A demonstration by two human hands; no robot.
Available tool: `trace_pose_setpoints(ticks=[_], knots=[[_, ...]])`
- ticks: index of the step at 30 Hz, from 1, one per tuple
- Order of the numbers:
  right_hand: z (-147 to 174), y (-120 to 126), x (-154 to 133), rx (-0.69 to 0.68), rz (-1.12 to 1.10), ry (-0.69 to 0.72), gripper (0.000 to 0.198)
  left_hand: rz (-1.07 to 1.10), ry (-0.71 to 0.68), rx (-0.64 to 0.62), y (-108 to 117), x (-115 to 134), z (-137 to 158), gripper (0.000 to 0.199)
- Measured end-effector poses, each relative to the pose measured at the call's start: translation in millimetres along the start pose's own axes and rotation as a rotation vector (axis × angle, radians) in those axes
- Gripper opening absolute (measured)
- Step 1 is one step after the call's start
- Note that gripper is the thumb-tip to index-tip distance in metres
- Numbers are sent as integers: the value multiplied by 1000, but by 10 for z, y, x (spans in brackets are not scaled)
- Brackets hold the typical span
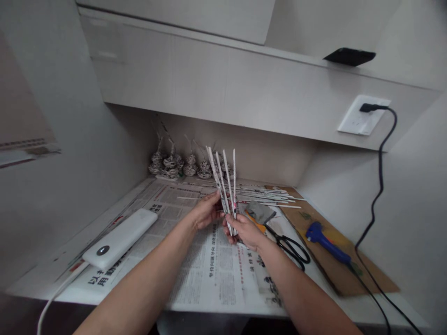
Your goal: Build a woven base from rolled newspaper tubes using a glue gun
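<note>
Several rolled newspaper sticks (223, 181) stand nearly upright above the middle of the table, fanned apart at their tops. My right hand (242, 230) closes round their lower ends, the thumb lying across them. From the left, my left hand (208, 210) grips the same sticks a little higher, with its fingertips partly hidden behind them. More rolled paper sticks (272, 195) lie in a loose pile beyond my hands. A grey cloth (260, 212) and black-handled scissors (289, 246) lie just right of my right hand.
Newspaper (195, 270) covers the table. A white device with a cable (122, 237) lies on the left. A blue glue gun (326, 242) rests on cardboard (363, 279) at right, beside a black cord (377, 200). Woven paper gourd shapes (171, 163) stand at the back under a low shelf (209, 79).
</note>
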State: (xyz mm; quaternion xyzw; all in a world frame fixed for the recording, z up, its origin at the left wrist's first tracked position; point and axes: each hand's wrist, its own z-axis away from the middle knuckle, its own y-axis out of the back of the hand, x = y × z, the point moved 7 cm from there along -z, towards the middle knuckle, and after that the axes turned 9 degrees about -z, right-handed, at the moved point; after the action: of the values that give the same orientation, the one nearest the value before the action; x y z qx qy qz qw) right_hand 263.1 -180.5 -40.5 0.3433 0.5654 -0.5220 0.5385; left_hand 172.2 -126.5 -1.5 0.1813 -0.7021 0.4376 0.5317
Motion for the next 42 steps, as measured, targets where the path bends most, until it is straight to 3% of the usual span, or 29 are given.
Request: trace_pose_setpoints(ticks=[3,8,11,21,30,34,42], knots=[[3,9,-9,27,5,-3,48,-7,21,48,-3,-2,1,55],[0,33,3,105,57,-13,43,-282,-135,139,12,93,30,47],[-4,43,7,130,84,-9,40,-358,-160,174,37,107,38,49],[52,3,-28,148,98,-26,40,-312,-138,210,38,103,49,39],[66,-60,-45,32,29,-63,62,-290,-161,222,60,81,42,33],[66,-58,-51,-27,37,-43,59,-288,-162,205,54,85,41,33],[7,18,-1,25,104,-34,52,-288,-140,189,-14,103,70,37]])
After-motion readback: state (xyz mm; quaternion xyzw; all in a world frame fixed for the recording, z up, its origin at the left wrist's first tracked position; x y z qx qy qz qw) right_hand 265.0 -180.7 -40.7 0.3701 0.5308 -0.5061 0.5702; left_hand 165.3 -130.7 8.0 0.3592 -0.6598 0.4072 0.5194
